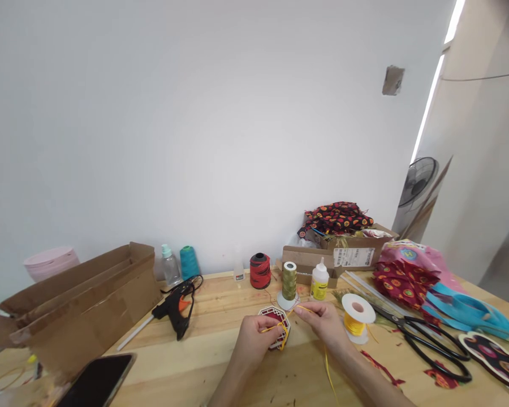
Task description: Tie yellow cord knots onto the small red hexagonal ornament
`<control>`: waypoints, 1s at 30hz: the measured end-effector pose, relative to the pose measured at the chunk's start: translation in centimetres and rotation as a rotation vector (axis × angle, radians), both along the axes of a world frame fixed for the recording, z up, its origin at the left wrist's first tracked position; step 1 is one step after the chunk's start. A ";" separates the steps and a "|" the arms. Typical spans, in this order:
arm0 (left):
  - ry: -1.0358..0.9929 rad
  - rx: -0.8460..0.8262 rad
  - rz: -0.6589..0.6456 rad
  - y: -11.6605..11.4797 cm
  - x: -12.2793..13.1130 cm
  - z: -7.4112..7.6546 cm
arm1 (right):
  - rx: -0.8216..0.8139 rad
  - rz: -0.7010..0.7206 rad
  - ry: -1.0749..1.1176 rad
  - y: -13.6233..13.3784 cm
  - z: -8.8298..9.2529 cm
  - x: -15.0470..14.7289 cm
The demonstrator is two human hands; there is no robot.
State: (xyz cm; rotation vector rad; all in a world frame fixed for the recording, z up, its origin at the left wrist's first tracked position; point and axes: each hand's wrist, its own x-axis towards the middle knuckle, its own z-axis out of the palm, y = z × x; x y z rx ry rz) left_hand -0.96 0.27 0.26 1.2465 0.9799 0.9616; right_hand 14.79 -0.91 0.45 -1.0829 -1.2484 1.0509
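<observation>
My left hand [254,338] is closed around a small red octagonal piece with a pale lattice rim [274,320], holding it just above the wooden table [203,362]. My right hand [322,322] pinches a yellow cord [299,310] that loops across the octagon and trails down past my right wrist. Both hands sit close together at the table's near middle.
A yellow cord spool [357,317], olive thread cone [289,281], glue bottle [319,280] and red-black spool [260,271] stand behind my hands. Black scissors [428,339] lie right, a black glue gun [176,308] and cardboard box [80,305] left, a phone [97,380] near left.
</observation>
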 end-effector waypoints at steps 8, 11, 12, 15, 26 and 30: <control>-0.034 0.037 0.014 0.0 -0.1 0.1 | -0.071 -0.091 0.139 -0.3 0.7 -0.2; -0.049 0.052 0.025 0.0 -0.1 0.0 | -0.106 -0.109 0.183 -0.6 1.1 -0.4; -0.054 0.048 0.024 0.0 -0.1 0.0 | -0.109 -0.108 0.193 -0.7 1.3 -0.5; -0.069 0.028 0.013 0.1 -0.1 0.1 | -0.106 -0.096 0.220 -0.8 1.5 -0.6; -0.151 0.079 0.003 -0.2 -0.6 0.1 | -0.131 -0.042 0.351 -1.0 1.7 -0.5; -0.115 0.055 -0.002 0.1 -0.5 0.0 | -0.096 -0.028 0.347 -1.0 1.5 -0.6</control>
